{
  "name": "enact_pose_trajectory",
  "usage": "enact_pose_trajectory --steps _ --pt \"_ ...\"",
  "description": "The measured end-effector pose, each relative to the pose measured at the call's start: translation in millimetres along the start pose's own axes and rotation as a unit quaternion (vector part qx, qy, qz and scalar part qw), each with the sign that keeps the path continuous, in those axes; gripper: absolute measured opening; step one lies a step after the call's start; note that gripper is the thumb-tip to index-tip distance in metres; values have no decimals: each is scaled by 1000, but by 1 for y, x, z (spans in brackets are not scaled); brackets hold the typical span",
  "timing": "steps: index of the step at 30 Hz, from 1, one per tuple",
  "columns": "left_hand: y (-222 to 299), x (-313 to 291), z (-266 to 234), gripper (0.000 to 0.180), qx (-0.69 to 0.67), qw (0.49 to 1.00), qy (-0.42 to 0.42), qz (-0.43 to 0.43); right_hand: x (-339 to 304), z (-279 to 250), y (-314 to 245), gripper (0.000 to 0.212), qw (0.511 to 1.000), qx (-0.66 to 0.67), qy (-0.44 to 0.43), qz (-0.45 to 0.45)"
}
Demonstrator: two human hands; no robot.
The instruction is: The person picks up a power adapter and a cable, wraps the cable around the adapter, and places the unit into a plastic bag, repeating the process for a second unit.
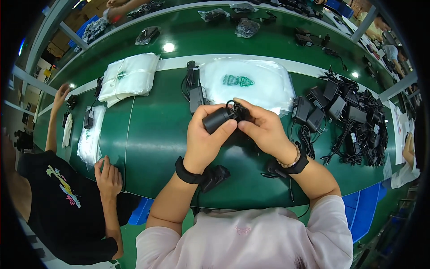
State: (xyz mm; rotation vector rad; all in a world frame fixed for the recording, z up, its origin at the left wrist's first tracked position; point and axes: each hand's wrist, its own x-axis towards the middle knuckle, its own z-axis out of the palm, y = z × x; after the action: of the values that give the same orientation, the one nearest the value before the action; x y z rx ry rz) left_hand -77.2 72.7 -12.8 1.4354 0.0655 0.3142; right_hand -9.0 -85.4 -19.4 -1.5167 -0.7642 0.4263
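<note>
A black power adapter (217, 120) is gripped in my left hand (204, 138), the thumb pressed along its side. My right hand (267, 131) pinches the adapter's coiled black cable (241, 112), close against the left fingers. Both hands are raised over the green table, just in front of a stack of clear plastic bags (251, 80) with a green print. Another black adapter (196, 99) with its bundled cord lies at the left edge of that stack, beyond my left hand. Black straps with small black devices are around both wrists.
A large heap of black adapters and cords (354, 112) covers the right of the table. More plastic bags (130, 76) lie at the back left. A co-worker in black (67, 206) works at my left. Bagged adapters (247, 28) sit on the green surface (197, 45) beyond a white strip.
</note>
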Motion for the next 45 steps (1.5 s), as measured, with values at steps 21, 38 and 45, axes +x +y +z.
enact_pose_trajectory --steps 21,38,45 --pt "28 10 -15 42 -152 959 220 94 -9 -3 -29 48 976 -189 34 -98" --pt "2 -12 10 41 -161 987 -5 18 -10 17 -8 25 957 233 30 173" --pt "7 -15 17 45 35 994 85 51 -17 28 -7 29 945 305 67 96"
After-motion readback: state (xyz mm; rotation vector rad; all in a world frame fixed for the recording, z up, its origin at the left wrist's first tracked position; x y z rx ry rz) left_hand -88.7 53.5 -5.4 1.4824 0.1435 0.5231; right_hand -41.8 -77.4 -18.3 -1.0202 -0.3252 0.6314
